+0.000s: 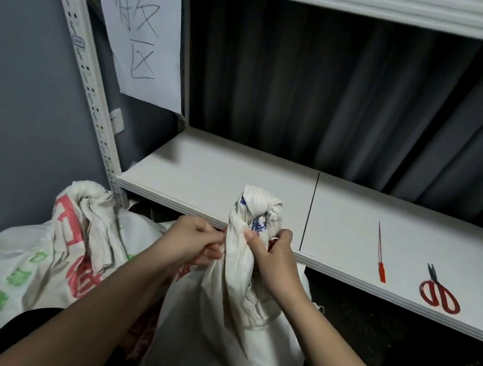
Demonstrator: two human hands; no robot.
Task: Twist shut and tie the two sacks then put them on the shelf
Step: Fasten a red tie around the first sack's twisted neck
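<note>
Two white woven sacks stand on the floor in front of the shelf [265, 183], below its front edge. The nearer sack [229, 324] sits in the middle, its neck gathered and twisted into a bunched top that rises just above the shelf's front edge. The left hand [192, 240] grips the twisted neck from the left side, fingers curled in tight and pinching at the cloth, with a bit of red showing between the fingertips and the sack. The right hand [272, 260] holds the neck from the right, thumb across the front of the cloth and the other fingers wrapped behind it; something red shows under the palm, too hidden to tell what it is.

The second sack [40, 251], printed with red and green characters, leans to the left of the first, beside the shelf's left upright, its mouth gathered loosely.

On the shelf, toward the right front corner, lies a thin red tie [380, 254], and just to its right a pair of red-handled scissors [439, 294], blades pointing to the back. A paper sign [141, 31] with handwritten characters hangs at the left upright. A dark curtain [344, 97] hangs behind the shelf.
</note>
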